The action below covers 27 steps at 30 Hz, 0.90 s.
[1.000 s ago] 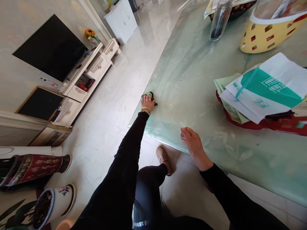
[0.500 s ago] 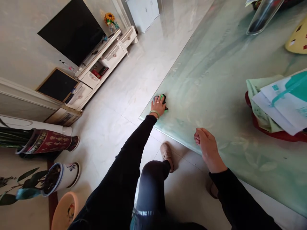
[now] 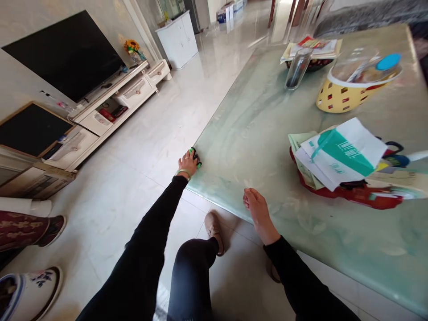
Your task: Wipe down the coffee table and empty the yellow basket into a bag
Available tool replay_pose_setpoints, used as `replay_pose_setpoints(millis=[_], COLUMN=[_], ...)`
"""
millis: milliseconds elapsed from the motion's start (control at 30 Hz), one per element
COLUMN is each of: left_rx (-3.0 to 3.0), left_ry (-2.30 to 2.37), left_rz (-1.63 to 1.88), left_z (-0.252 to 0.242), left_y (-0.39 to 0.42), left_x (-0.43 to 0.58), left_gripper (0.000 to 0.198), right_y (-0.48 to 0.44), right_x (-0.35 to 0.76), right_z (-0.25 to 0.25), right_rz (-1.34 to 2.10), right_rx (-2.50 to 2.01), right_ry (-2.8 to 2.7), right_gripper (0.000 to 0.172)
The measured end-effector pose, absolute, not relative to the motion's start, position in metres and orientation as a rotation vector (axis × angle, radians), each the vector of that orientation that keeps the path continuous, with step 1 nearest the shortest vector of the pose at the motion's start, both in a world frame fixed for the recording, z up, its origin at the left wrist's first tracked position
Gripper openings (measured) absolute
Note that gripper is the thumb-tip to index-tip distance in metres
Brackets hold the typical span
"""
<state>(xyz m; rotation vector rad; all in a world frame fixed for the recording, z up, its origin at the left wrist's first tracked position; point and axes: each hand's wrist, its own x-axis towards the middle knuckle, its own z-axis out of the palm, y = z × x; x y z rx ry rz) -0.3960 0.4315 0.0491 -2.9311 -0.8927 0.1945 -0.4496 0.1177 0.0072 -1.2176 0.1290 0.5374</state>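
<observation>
Left hand (image 3: 188,165) on dark object (image 3: 195,157), grip unclear | near table edge (image 3: 217,117) | right hand (image 3: 258,210) curled

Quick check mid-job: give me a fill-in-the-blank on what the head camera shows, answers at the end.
1. The left hand partly covers a small object coloured black and ____.
2. Of the two hands, the papers lie nearer the ____ one.
3. The tray under those papers is ____.
4. The round disc at the yellow basket is ____.
Missing words: green; right; red; blue.
</observation>
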Motion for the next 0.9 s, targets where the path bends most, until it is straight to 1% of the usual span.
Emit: replay_pose_setpoints(millis=[100, 200, 300, 433, 600, 700, 900], left_rx=[-2.904, -2.885, -2.883, -2.902, -2.876, -2.856, -2.827], left_ry=[-0.879, -0.89, -0.937, -1.018, -1.084, -1.082, -1.035], left_rz=[0.242, 0.259, 0.241, 0.174, 0.148, 0.152, 0.195], left_z=[0.05, 0.048, 0.045, 0.043, 0.045, 0.048, 0.048], left_y=[0.427, 0.427, 0.434, 0.452, 0.464, 0.457, 0.421], left_x=[-0.451, -0.477, -0.468, -0.431, -0.405, -0.418, -0.485], left_gripper=[0.064, 0.065, 0.065, 0.067, 0.065, 0.065, 0.067], right_y=[0.117, 0.116, 0.112, 0.106, 0.106, 0.109, 0.111], right_x=[-0.45, -0.45, -0.449, -0.446, -0.441, -0.439, -0.445], right_z=[0.014, 0.016, 0.017, 0.017, 0.015, 0.016, 0.026], right_rz=[0.537, 0.529, 0.514, 0.505, 0.48, 0.459, 0.462], right_rx=[-1.206, -1.197, -1.188, -1.168, -1.167, -1.164, -1.156], right_ry=[0.141, 0.151, 0.152, 0.145, 0.138, 0.154, 0.137], right_gripper=[0.055, 0.055, 0.054, 0.05, 0.051, 0.052, 0.048])
